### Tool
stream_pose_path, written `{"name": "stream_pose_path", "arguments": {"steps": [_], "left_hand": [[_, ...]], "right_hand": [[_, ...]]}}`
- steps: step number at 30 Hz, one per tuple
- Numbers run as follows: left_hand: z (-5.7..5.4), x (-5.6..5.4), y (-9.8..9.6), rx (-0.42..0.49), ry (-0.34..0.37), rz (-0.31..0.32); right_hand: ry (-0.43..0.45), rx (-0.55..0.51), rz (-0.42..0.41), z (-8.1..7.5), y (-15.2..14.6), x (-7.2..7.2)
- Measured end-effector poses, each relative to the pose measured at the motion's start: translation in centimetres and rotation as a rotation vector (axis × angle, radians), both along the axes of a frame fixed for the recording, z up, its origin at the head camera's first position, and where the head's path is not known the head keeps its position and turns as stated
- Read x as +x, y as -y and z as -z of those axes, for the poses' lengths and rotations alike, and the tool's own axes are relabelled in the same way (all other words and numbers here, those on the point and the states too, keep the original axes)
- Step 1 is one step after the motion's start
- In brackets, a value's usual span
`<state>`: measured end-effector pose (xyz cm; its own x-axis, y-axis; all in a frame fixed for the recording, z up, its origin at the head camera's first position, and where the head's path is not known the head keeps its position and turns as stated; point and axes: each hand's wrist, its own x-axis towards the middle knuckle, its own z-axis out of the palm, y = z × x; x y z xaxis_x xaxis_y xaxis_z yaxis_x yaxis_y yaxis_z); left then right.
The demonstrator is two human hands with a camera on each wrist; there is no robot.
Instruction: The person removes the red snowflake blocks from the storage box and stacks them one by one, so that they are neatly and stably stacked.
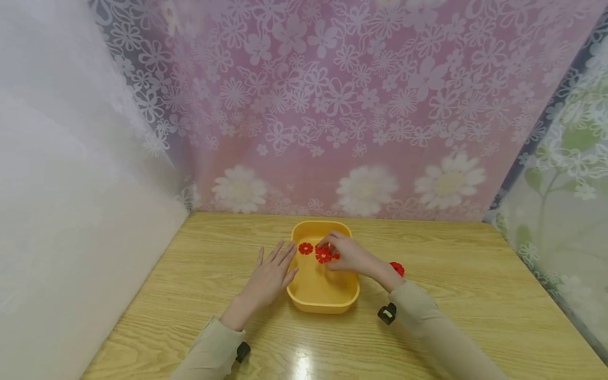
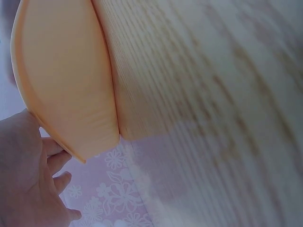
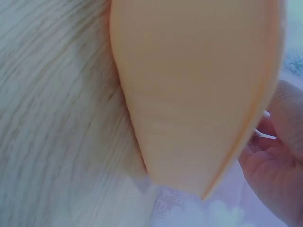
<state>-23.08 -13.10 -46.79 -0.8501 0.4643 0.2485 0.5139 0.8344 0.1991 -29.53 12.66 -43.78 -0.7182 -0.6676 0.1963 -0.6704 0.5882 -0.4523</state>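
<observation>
A yellow-orange plastic bin (image 1: 323, 307) stands on the wooden table. My left hand (image 1: 268, 277) lies at its left rim with the fingers stretched out and spread. In the left wrist view, the fingers of this hand reach past the bin's rim (image 2: 52, 135). Over the inside of the bin, my right hand (image 1: 351, 253) pinches a red notched plastic disc (image 1: 323, 256) between curled fingers and thumb. Another red disc (image 1: 305, 248) lies in the bin to the left of it, and more red shows behind the right fingers. In the right wrist view the bin's wall (image 3: 189, 94) partly hides the right hand (image 3: 274, 151).
Beyond the right wrist, a red piece (image 1: 397, 268) lies on the table (image 1: 456, 274), partly covered by the forearm. A flowered pink curtain (image 1: 313, 132) hangs behind the table's back edge. A pale sheet (image 1: 85, 158) hangs at the left, a flowered one (image 1: 565, 211) at the right.
</observation>
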Motion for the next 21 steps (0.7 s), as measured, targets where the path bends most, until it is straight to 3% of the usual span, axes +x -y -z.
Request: {"name": "stream_pose_path", "arguments": {"steps": [9,14,21], "left_hand": [[0.2,0.0,0.0,0.007,0.009,-0.001],[0.4,-0.1,0.0,0.005,0.006,-0.006],[0.4,-0.2,0.0,0.007,0.011,-0.009]], "right_hand": [[-0.03,-0.079,0.015,-0.6,-1.6,1.0],[-0.015,-0.113,0.061,-1.2,-2.9,1.9],[-0.077,-0.146,0.119,-1.4,-5.4,2.6]]}}
